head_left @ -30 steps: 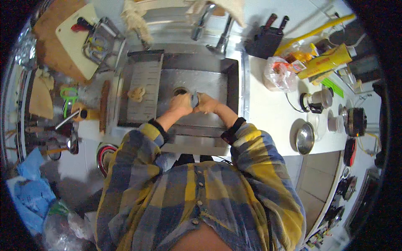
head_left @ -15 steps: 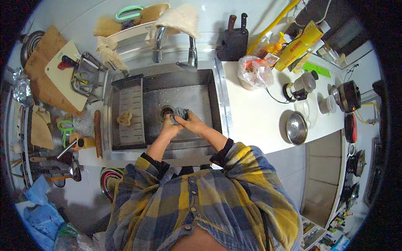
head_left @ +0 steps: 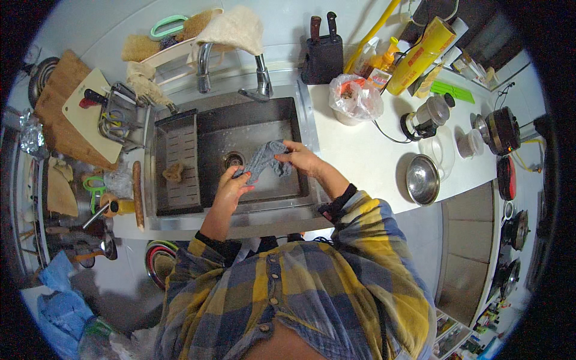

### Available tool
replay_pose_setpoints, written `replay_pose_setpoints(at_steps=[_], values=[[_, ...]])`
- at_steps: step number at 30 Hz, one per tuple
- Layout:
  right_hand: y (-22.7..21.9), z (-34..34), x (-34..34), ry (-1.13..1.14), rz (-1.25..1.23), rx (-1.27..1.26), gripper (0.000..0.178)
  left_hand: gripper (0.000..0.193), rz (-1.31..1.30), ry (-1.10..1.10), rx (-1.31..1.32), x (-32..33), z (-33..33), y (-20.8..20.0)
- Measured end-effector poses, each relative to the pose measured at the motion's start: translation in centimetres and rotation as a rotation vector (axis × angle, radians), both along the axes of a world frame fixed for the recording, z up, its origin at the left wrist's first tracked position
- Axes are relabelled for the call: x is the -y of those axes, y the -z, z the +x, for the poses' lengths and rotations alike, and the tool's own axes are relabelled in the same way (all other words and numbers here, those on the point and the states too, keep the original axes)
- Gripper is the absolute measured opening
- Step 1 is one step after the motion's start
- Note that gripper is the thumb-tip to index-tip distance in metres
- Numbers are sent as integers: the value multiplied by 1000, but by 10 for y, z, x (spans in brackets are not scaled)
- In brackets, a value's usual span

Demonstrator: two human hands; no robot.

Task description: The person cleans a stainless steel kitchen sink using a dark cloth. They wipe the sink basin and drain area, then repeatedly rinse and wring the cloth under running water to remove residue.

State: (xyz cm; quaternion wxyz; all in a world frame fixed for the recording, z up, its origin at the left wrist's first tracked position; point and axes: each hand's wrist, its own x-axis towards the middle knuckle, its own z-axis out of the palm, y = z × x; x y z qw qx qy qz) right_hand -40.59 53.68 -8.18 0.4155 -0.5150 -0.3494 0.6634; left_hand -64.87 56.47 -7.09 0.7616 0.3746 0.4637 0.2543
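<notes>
**Sink (head_left: 246, 120) work: grey cloth (head_left: 264, 159) was held up off the basin**

White desk (head_left: 339, 153) ran off to the right; sink was set in at its left. Cloth hung creased and part-spread between the hands, above the basin, just right of the drain (head_left: 233, 159). Right hand (head_left: 301, 158) gripped its right part; left hand (head_left: 228, 191) pinched its left end. Neither was free.

Step in hand, my read: spreading or working the cloth over the sink. Next move called for both grips kept firm and the fabric kept over the basin; loose folds could have slipped. Couldn't tell if it was wet.

Markings: red print ran along the yellow box (head_left: 422, 57); a small white-and-red label (head_left: 379, 78) beside the orange bottle (head_left: 390, 55) was too small to read. No writing seen on the cloth.
</notes>
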Motion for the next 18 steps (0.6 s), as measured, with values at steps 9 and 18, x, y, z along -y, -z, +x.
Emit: replay_pose_setpoints(at_steps=[9, 18], values=[[-57, 84, -36, 260, 452, 967, 37, 33, 19, -57, 42, 11, 19, -4], [39, 102, -70, -66, 443, 1617, 60, 34, -27, -84, -19, 36, -3, 3]])
